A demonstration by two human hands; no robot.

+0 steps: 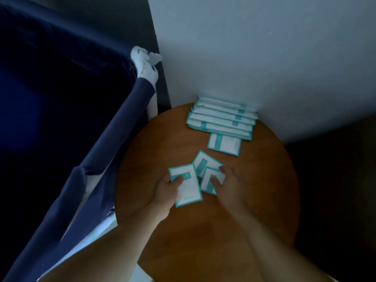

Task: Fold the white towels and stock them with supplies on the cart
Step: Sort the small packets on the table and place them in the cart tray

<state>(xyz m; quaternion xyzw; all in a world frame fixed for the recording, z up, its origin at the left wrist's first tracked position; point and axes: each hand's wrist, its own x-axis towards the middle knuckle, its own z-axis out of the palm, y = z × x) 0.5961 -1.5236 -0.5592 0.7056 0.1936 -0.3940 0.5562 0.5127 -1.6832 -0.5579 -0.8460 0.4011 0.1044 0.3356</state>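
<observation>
the round brown wooden worktop [264, 200] meets the white wall [264, 58] at its far edge, where stacked teal-and-white flat packets [221, 121] lie, and the navy fabric cart [61, 98] at left, its near-right wood bare, while mid-worktop the left hand [164, 190] grips one teal-bordered white packet [188, 188], thumb on top, and the right hand [227, 184] pinches a second teal-bordered packet [209, 183] just beside it.

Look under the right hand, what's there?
Two overlapping teal-edged packets on the wooden table; the right hand covers part of both. The left hand holds a third packet.
</observation>
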